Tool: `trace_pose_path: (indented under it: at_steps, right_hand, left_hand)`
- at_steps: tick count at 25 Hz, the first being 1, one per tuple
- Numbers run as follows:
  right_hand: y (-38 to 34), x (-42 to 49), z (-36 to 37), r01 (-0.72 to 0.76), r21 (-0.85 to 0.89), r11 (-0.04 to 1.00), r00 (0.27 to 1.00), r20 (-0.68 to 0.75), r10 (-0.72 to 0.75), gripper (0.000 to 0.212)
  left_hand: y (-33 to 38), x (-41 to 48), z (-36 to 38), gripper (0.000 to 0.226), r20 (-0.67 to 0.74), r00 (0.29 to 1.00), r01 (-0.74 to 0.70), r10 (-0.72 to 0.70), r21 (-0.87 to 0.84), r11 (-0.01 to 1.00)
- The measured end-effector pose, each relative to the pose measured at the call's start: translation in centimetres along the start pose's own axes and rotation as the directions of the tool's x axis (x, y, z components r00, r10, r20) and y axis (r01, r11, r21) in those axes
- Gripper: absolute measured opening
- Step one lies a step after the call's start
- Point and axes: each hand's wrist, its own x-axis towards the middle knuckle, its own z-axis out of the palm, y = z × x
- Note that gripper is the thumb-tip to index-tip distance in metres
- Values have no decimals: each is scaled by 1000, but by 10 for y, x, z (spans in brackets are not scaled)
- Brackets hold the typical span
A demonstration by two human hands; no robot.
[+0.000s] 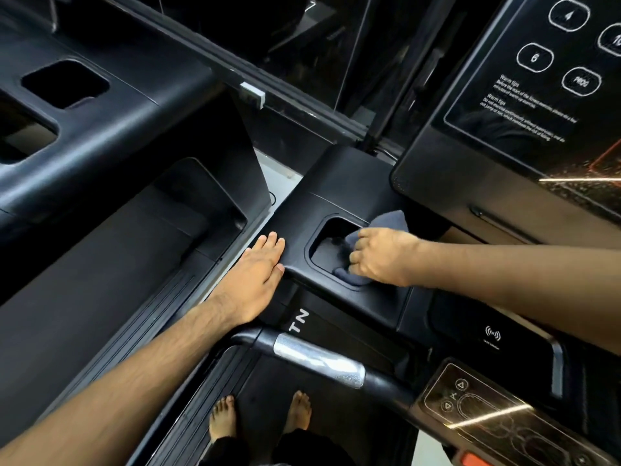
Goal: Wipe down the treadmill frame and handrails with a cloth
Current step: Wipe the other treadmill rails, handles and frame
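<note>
Far out at 9 o'clock sits the black moulded console of a neighbouring treadmill [100, 112], well apart from our work. Our left hand [255, 280] lies flat, fingers straight and together, pressing on the left edge of the black matte plastic console frame [339, 190] and holding nothing. Just at 3 o'clock of it is the frame's rounded rectangular cup recess [324, 245], and in it the bunched dark grey soft cloth [393, 218]. The cloth's long axis runs from 7 o'clock, where one end laps over the recess's near rim, to 1 o'clock, where the other end pokes out past our knuckles. Our right hand [379, 255] grips it with curled fingers, covering its middle and the recess's right side. At 1 o'clock of that hand stands the glossy black touch panel with white-outlined buttons [524, 82]. At 6 o'clock, between us and the frame, the black tubular handrail with a silver metal grip plate [319, 359] crosses, untouched, above our bare feet [221, 418].
</note>
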Motion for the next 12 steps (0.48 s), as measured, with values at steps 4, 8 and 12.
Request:
trace_pose_path:
  at_steps: [4,8,12]
  right_hand:
    - [29,-1,-5,169,-375,912,883,-353,-308,56]
    - [37,30,-1,315,-611,726,718,-347,-604,38]
    - [37,53,3,416,-628,658,775,-133,-617,59]
  left_hand:
    - [-1,2,-2,53,2,1000,-7,7,8,1000]
    - [-2,12,2,52,-18,999,-34,34,6,999]
    - [-3,18,9,52,-53,998,-35,36,10,999]
